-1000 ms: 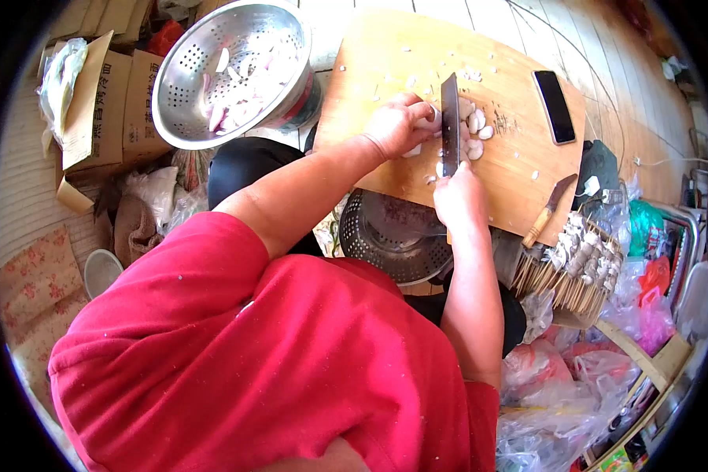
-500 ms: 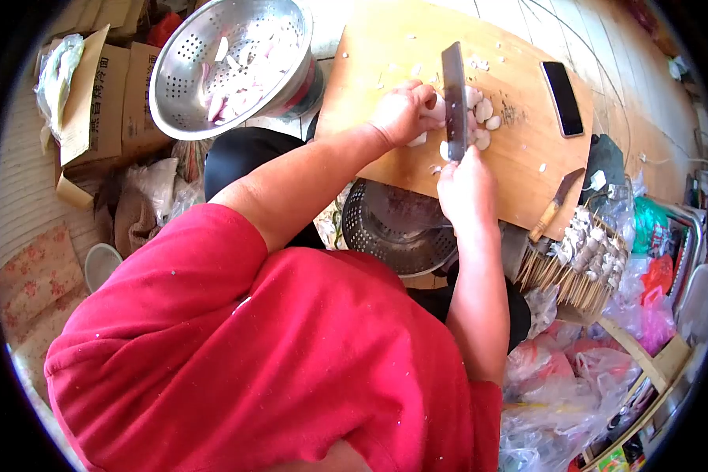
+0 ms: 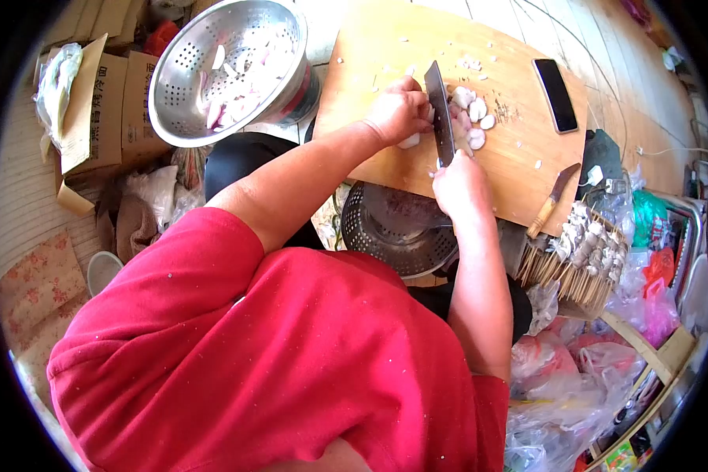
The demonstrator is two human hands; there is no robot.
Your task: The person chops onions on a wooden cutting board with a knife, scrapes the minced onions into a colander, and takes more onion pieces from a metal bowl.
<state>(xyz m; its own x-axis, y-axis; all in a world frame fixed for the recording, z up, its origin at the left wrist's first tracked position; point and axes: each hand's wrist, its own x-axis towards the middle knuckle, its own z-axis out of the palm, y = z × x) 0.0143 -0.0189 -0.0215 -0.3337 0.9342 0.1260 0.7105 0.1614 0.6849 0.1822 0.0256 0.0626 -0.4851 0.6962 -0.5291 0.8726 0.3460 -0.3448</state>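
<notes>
My right hand (image 3: pixel 462 185) is closed around the handle of a cleaver (image 3: pixel 440 114), whose dark, broad blade stands on edge over a wooden cutting board (image 3: pixel 377 47). Left of the blade, my left hand (image 3: pixel 403 112) has its fingers curled down on a pale, pinkish-white piece of food, mostly hidden under them. Cut slices of the same pale food (image 3: pixel 475 138) lie in a loose pile against the blade's right side. Small white bits are scattered over the board.
A metal colander (image 3: pixel 189 130) with pinkish slices stands at the upper left, and another colander (image 3: pixel 362 240) sits below the board. On the board's right lie a phone (image 3: pixel 555 96) and a wood-handled knife (image 3: pixel 554 200). Beside them are loaded skewers (image 3: pixel 586 248) and plastic bags (image 3: pixel 566 393).
The cleaver has shifted left and a little toward me, now more tilted, close against my left fingers. More of the slices show on its right side.
</notes>
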